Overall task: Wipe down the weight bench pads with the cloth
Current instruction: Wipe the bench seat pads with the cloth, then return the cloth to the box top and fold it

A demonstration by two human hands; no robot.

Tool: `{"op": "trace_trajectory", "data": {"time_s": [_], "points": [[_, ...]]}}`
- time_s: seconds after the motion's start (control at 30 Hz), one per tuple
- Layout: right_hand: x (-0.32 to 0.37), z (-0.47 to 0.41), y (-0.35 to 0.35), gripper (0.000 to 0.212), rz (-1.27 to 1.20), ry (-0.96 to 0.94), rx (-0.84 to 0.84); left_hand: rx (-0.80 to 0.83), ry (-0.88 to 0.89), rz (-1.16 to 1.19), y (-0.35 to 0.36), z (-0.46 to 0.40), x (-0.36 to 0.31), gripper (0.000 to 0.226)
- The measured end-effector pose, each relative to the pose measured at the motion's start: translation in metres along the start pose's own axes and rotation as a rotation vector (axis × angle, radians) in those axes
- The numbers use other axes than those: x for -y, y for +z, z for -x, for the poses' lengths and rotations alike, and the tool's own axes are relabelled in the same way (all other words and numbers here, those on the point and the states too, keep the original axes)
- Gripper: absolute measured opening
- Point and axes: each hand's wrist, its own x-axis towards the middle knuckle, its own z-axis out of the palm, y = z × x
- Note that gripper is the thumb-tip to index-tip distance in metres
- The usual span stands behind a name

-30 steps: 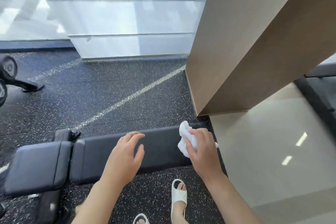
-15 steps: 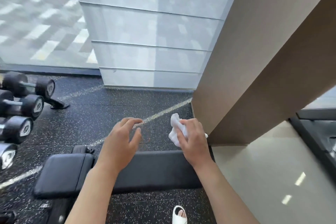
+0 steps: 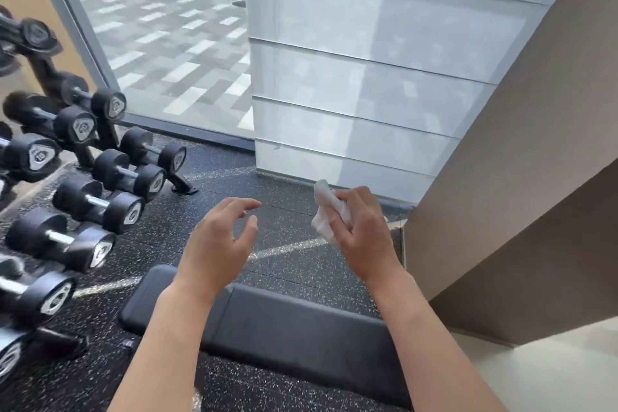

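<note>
A black padded weight bench lies across the bottom of the view, with a long back pad [image 3: 301, 334] and a shorter seat pad [image 3: 150, 298] at its left end. My right hand [image 3: 364, 237] is raised above the bench and grips a crumpled white cloth [image 3: 326, 211]. My left hand [image 3: 217, 241] hovers beside it with fingers loosely curled, holding nothing. Both hands are clear of the pads. My forearms cover parts of the bench.
A rack of black dumbbells [image 3: 97, 201] fills the left side on speckled black rubber flooring [image 3: 294, 257]. A tan column [image 3: 521, 177] stands close on the right. A glass wall [image 3: 167, 43] and a frosted panel [image 3: 368, 94] lie ahead.
The camera has tilted up, bringing the dumbbell rack and window into view. Both hands have lifted off the bench pad and now hover in the air, the right still holding the cloth.
</note>
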Motion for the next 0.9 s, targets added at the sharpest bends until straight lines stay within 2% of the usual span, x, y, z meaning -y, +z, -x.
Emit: {"op": "trace_trajectory", "data": {"time_s": [0.2,0.33,0.47,0.7,0.9], "points": [[-0.018,-0.026,-0.012,0.019,-0.027,-0.079,0.035,-0.055,-0.031,-0.036,0.015,-0.004,-0.016,0.024],[-0.034,-0.038,-0.014,0.017,-0.071,-0.109,0.070,-0.107,-0.061,-0.101,0.017,0.001,-0.032,0.036],[-0.038,-0.045,-0.003,0.019,-0.157,-0.152,0.134,-0.190,-0.116,-0.161,0.011,0.020,-0.039,0.032],[-0.012,-0.047,0.018,0.020,-0.341,-0.225,0.299,-0.319,-0.255,-0.258,-0.009,0.072,-0.045,0.033],[0.026,-0.028,0.036,0.018,-0.482,-0.241,0.387,-0.367,-0.364,-0.327,-0.037,0.123,-0.047,0.034]]}}
